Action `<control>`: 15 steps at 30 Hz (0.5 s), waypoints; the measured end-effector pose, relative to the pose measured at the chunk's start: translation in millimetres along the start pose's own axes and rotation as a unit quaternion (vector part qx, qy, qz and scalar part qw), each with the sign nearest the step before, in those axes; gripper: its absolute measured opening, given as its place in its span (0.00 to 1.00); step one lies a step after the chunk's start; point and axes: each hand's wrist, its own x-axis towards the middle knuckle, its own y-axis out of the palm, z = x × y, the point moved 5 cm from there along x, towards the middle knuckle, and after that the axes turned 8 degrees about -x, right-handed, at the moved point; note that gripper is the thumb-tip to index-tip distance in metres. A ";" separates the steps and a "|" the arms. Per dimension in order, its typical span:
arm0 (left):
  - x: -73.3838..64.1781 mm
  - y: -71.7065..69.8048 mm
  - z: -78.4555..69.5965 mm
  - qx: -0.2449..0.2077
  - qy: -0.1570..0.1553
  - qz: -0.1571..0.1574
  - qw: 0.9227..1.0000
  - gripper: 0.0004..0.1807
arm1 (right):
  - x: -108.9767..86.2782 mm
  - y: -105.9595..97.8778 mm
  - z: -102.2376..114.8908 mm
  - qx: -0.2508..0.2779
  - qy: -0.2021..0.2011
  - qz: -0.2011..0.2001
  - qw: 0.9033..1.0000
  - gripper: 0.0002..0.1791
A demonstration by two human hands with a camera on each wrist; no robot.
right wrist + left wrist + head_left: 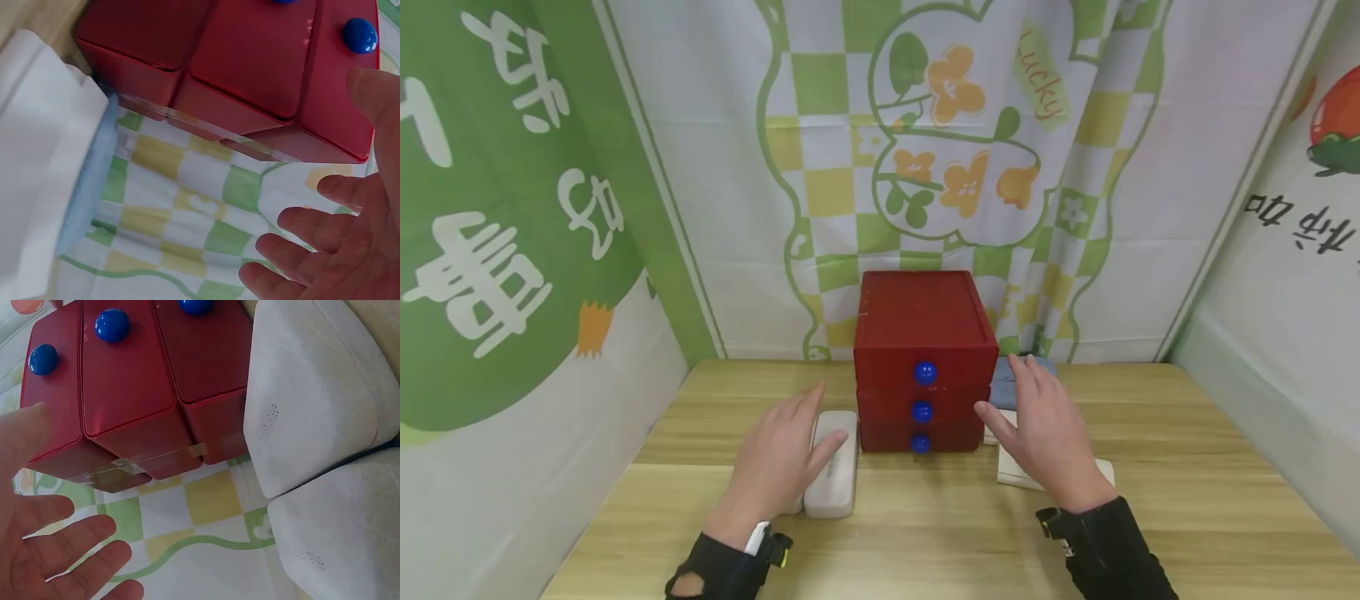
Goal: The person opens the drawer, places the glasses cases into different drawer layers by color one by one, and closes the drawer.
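A red three-drawer box [922, 358] with blue knobs [925, 372] stands at the back middle of the wooden table; all drawers look closed. My left hand [786, 458] hovers left of it with fingers straight, above a white case [832, 465], holding nothing. My right hand [1037, 425] is spread open right of the box, over white folded cloth [1017, 475] and a blue item [1006, 385]. The left wrist view shows the box [125, 387], two white cases [312, 406] and open fingers [56, 550]. The right wrist view shows the box [237, 69], the white and blue cloth [44, 162] and open fingers [325, 250].
The wooden table [925, 533] is enclosed by printed fabric walls: green on the left [512, 208], checked floral at the back [940, 150], white on the right [1285, 250]. A second white case [337, 544] lies beside the first.
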 end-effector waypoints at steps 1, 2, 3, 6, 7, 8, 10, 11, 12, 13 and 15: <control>1.8 -0.4 0.2 -0.005 -0.002 0.000 1.000 0.40 | 1.5 -2.9 0.6 0.001 -0.003 -0.005 1.000 0.46; 4.0 -1.2 0.0 -0.010 -0.003 -0.001 1.000 0.40 | 3.0 -5.0 1.1 0.001 -0.005 -0.009 1.000 0.46; 6.3 -2.2 -0.2 -0.014 -0.004 -0.002 1.000 0.40 | 4.8 -7.2 1.9 0.002 -0.008 -0.015 1.000 0.47; 13.5 -6.2 -1.7 -0.026 -0.002 -0.005 1.000 0.39 | 8.8 -13.7 4.9 -0.001 -0.016 -0.028 0.999 0.47; 15.8 -7.8 -2.4 -0.029 -0.001 -0.005 1.000 0.38 | 10.0 -15.4 6.0 -0.002 -0.019 -0.032 0.999 0.47; 18.0 -9.4 -3.2 -0.032 -0.001 -0.006 0.999 0.38 | 11.4 -16.9 7.1 -0.004 -0.021 -0.035 0.999 0.47; 22.2 -12.1 -4.7 -0.038 -0.001 -0.006 0.999 0.37 | 13.8 -20.2 10.1 -0.007 -0.026 -0.039 0.999 0.47; 24.4 -13.6 -5.4 -0.042 -0.002 -0.006 0.999 0.37 | 15.0 -21.6 11.6 -0.006 -0.027 -0.039 0.999 0.47; 27.1 -14.5 -6.1 -0.046 -0.002 -0.007 0.999 0.37 | 16.3 -23.2 13.3 -0.007 -0.028 -0.040 0.999 0.47; 29.8 -15.9 -6.9 -0.051 -0.002 -0.008 0.999 0.36 | 17.8 -24.5 15.0 -0.007 -0.031 -0.041 0.999 0.47; 35.8 -18.3 -8.8 -0.061 0.001 -0.013 0.998 0.36 | 20.8 -26.7 18.7 -0.009 -0.035 -0.043 0.998 0.47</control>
